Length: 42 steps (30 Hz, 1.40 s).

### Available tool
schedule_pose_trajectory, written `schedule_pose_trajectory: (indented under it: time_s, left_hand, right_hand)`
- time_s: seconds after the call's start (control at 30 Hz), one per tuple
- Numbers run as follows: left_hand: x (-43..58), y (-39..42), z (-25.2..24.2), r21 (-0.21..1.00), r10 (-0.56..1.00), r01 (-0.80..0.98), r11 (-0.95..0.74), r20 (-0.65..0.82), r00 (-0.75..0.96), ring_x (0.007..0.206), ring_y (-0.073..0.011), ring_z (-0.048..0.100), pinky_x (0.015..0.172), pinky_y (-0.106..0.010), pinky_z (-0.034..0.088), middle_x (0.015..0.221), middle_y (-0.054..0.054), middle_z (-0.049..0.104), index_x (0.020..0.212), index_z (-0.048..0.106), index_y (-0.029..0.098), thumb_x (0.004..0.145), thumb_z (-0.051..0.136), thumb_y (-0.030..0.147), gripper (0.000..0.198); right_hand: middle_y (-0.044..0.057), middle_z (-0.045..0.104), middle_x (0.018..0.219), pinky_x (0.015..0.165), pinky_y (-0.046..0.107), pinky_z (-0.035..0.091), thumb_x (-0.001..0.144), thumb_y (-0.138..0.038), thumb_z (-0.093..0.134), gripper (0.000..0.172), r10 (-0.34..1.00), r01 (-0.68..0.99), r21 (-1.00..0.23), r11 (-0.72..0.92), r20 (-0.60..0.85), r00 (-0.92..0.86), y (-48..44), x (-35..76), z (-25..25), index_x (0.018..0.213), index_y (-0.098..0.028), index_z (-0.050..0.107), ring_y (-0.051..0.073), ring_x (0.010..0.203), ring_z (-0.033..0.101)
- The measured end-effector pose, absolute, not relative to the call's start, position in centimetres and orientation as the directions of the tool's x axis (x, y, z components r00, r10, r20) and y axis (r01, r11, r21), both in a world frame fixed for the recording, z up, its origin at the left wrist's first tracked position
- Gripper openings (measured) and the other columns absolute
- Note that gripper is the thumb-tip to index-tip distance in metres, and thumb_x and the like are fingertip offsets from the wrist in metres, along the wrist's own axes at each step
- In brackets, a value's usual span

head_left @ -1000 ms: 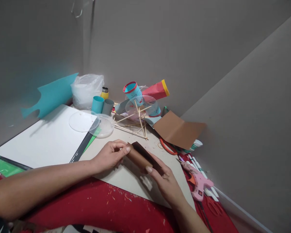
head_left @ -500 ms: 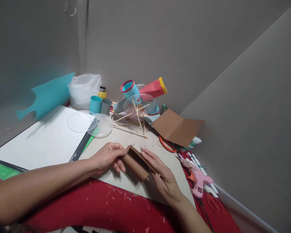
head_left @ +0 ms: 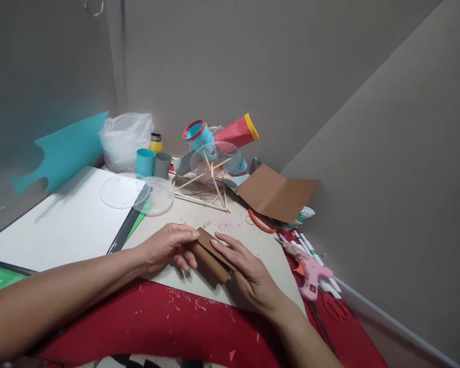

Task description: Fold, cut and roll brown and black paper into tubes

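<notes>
A piece of brown paper (head_left: 210, 261), curled into a roll with one edge lapping over, is held between both hands above the pale board (head_left: 268, 245). My left hand (head_left: 172, 248) pinches its upper left end between thumb and fingers. Along the other side lies my right hand (head_left: 249, 271), its fingers pressing the loose flap down toward the roll; its thumb is partly hidden. Beyond the hands stands a craft model (head_left: 214, 163) of wooden sticks, clear plastic discs and coloured paper tubes.
At left lie a white sheet (head_left: 69, 220), clear lids (head_left: 159, 197) and a curled turquoise sheet (head_left: 69, 153). Two short tubes stand near a plastic bag (head_left: 124, 140). To the right are folded brown card (head_left: 278, 191), a pink glue gun (head_left: 312, 273), markers and red-handled scissors (head_left: 335, 305).
The open flap of the brown paper has folded down over the roll, the right hand moving leftward with it. The left hand keeps its pinch. The view has shifted slightly.
</notes>
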<state>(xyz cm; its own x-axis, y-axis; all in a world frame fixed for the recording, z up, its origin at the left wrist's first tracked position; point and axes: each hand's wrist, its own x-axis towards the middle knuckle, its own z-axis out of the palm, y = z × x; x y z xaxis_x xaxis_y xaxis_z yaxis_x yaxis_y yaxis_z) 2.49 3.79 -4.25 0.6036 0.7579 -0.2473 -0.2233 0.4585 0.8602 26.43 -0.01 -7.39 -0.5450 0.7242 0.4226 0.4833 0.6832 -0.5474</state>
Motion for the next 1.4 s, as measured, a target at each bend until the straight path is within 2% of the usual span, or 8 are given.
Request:
schedule_pose_trajectory:
  time_s: [0.2,0.3,0.4,0.53,0.67,0.8,1.1,1.4]
  left_hand:
    - [2.6,3.8,-4.7,0.915,0.783,-0.122,0.385,-0.254,0.567,0.037,-0.01,0.057,0.034,-0.016,0.042,0.051,-0.001,0.062,0.08,0.063,0.011,0.077,0.071,0.045,0.035]
    - [2.6,3.9,-4.6,0.927,0.849,-0.177,0.331,-0.211,0.485,0.032,-0.0082,0.052,0.032,-0.015,0.038,0.046,0.004,0.057,0.076,0.06,0.014,0.074,0.073,0.047,0.035]
    - [2.6,4.1,-4.6,0.932,0.907,-0.226,0.283,-0.184,0.38,0.033,-0.0076,0.052,0.033,-0.015,0.038,0.044,0.006,0.055,0.073,0.057,0.016,0.072,0.075,0.05,0.038]
    - [2.6,4.2,-4.7,0.934,0.921,-0.238,0.265,-0.172,0.35,0.037,-0.008,0.055,0.037,-0.015,0.041,0.046,0.004,0.058,0.075,0.057,0.016,0.073,0.073,0.051,0.039]
    - [2.9,3.8,-4.8,0.941,0.915,-0.227,0.252,-0.155,0.373,0.04,-0.0087,0.057,0.04,-0.016,0.043,0.048,0.001,0.061,0.074,0.056,0.015,0.073,0.074,0.051,0.04]
    - [3.3,3.3,-4.8,0.952,0.906,-0.202,0.232,-0.136,0.402,0.048,-0.0111,0.063,0.046,-0.018,0.047,0.056,-0.003,0.066,0.078,0.06,0.013,0.076,0.071,0.052,0.04]
    - [3.6,2.7,-5.0,0.951,0.877,-0.203,0.234,-0.116,0.465,0.053,-0.0121,0.066,0.05,-0.019,0.051,0.066,-0.007,0.071,0.09,0.064,0.011,0.075,0.074,0.049,0.043]
    - [3.5,2.7,-5.3,0.967,0.866,-0.176,0.186,-0.077,0.494,0.053,-0.0146,0.068,0.044,-0.018,0.048,0.063,-0.003,0.066,0.093,0.063,0.011,0.075,0.072,0.052,0.046]
  right_hand:
    - [0.008,0.043,0.146,0.105,0.036,0.044,0.095,-0.007,0.037,0.061,0.708,0.479,-0.528,0.701,0.437,-0.555,-0.2,26.0,-6.8,0.147,-0.036,0.036,0.019,0.132,0.047]
    - [0.009,0.049,0.143,0.106,0.042,0.043,0.094,-0.013,0.046,0.057,0.771,0.539,-0.552,0.637,0.472,-0.428,-0.2,26.0,-6.4,0.147,-0.034,0.037,0.023,0.131,0.047]
    - [0.01,0.059,0.132,0.094,0.041,0.051,0.094,-0.024,0.052,0.044,0.88,0.527,-0.728,0.438,0.467,-0.086,-0.3,25.9,-5.8,0.138,-0.03,0.05,0.023,0.113,0.06]
    - [0.009,0.07,0.099,0.062,0.028,0.056,0.09,-0.043,0.058,0.029,0.959,0.229,-0.958,0.175,0.219,0.182,-0.3,25.6,-5.1,0.107,-0.021,0.07,0.017,0.075,0.064]
    - [0.004,0.066,0.071,0.042,0.02,0.044,0.084,-0.055,0.062,0.039,0.997,0.016,-0.999,-0.033,-0.032,0.071,-0.4,24.9,-5.3,0.084,-0.017,0.07,0.011,0.052,0.054]
    - [-0.003,0.053,0.05,0.038,0.018,0.036,0.081,-0.057,0.065,0.044,0.993,-0.049,-0.991,-0.122,-0.121,-0.013,-0.6,24.1,-5.6,0.066,-0.017,0.059,0.007,0.04,0.045]
    - [-0.001,0.057,0.049,0.042,0.021,0.039,0.072,-0.052,0.076,0.041,0.99,-0.121,-0.984,-0.129,-0.135,0.042,-0.6,23.4,-5.2,0.06,-0.015,0.063,0.008,0.04,0.046]
    - [-0.001,0.057,0.051,0.046,0.02,0.04,0.077,-0.047,0.074,0.038,0.995,-0.131,-0.988,-0.08,-0.088,0.051,-0.7,23.4,-5.9,0.058,-0.015,0.063,0.008,0.045,0.047]
